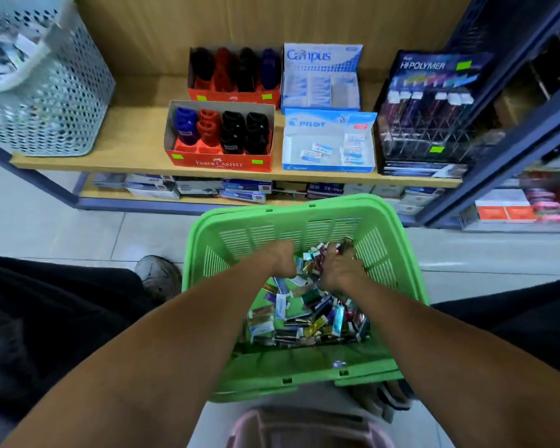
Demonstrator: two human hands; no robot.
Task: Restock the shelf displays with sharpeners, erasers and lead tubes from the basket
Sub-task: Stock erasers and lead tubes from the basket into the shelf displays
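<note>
**Both arms out, hands down and close together**

Forearms reaching forward and converging, bare to the elbow. Left hand bent down at the wrist, fingers curled under and hidden; grip unclear. Right hand just beside it, knuckles up, fingers curled around small items. Hands near, not touching.

The wooden shelf carries sharpener boxes, eraser boxes, a lead display (and a white basket).
</note>
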